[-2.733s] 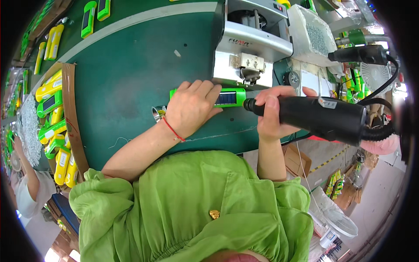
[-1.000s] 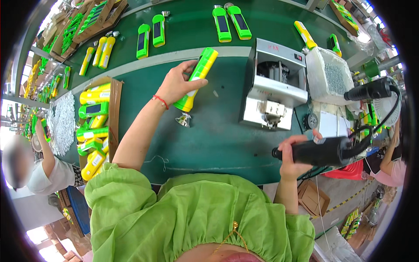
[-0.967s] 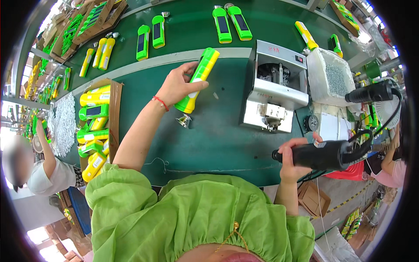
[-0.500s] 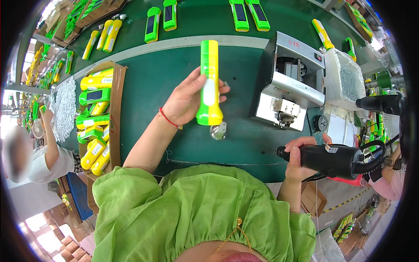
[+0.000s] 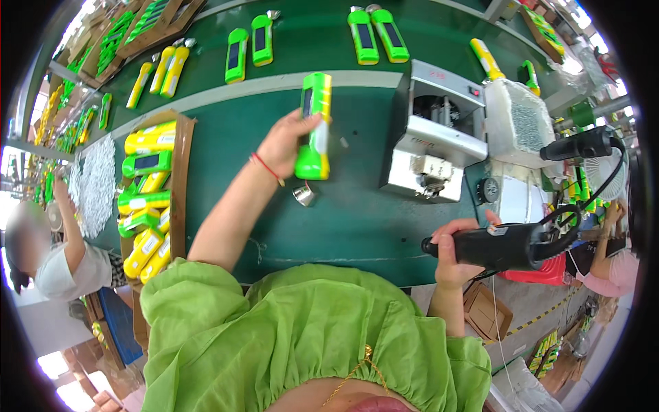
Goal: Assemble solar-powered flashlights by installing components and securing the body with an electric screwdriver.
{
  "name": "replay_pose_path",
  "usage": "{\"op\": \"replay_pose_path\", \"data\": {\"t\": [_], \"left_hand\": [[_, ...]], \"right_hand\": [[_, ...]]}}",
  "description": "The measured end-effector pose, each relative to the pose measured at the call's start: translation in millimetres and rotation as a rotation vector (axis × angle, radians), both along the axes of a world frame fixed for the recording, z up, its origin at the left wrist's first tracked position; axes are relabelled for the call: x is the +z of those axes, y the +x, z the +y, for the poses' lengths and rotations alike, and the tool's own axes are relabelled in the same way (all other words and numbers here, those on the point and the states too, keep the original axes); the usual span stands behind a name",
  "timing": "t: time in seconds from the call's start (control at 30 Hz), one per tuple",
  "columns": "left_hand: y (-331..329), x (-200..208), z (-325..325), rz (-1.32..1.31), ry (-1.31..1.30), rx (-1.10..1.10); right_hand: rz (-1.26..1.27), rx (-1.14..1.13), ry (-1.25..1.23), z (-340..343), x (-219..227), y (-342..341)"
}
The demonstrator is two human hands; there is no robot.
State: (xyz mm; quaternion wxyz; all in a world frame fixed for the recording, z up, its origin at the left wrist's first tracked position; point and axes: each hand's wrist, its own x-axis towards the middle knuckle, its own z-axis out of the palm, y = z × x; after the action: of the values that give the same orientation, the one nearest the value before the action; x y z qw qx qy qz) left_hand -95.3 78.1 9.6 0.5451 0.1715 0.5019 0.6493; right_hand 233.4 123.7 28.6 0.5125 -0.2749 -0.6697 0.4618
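Note:
My left hand [image 5: 283, 145] is closed round a green and yellow flashlight [image 5: 316, 147], held upright above the table with its dark panel partly showing. A silver reflector cup [image 5: 303, 195] hangs loose by a wire below the flashlight's wide end. At the right, my right hand [image 5: 456, 255] grips a black electric screwdriver [image 5: 498, 245] near its tip, with the tool lying sideways and pointing left. The screwdriver's tip is apart from the flashlight. Beyond my right hand stands a silver screw feeder [image 5: 436, 137].
A cardboard box [image 5: 180, 185] of flashlights stands at the left, by a pile of small white parts [image 5: 96, 182]. A white tub [image 5: 518, 120] of small metal pieces sits right of the feeder. More flashlights [image 5: 362, 38] lie on the far green belt. Co-workers [image 5: 72, 264] sit at both sides.
My left hand has turned the flashlight so its panel side shows, and the reflector cup has swung left. My right hand keeps its hold on the screwdriver. The whole view has shifted slightly.

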Motion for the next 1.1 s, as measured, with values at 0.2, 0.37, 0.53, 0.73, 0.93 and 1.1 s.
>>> {"op": "replay_pose_path", "data": {"t": [0.2, 0.37, 0.53, 0.73, 0.93, 1.1], "left_hand": [[-141, -7, 147, 0.727, -0.311, -0.035], [-99, 9, 235, 1.801, -0.539, 0.138], [-7, -8, 320, 1.368, -0.801, -0.055], [-17, 13, 306, 1.444, -0.85, -0.157], [-26, 59, 202, 1.294, -0.336, 0.199], [-102, 66, -6, 1.498, -0.406, 0.495]], "right_hand": [[0.121, 0.008, -0.11, 11, 0, 5], [0.091, -0.019, -0.138, 24, -8, 13], [0.058, -0.021, -0.221, 22, 5, 18], [-0.119, 0.008, -0.018, 26, 1, 24], [0.062, 0.013, -0.082, 24, 4, 10], [0.116, 0.023, -0.043, 24, 2, 18]]}}
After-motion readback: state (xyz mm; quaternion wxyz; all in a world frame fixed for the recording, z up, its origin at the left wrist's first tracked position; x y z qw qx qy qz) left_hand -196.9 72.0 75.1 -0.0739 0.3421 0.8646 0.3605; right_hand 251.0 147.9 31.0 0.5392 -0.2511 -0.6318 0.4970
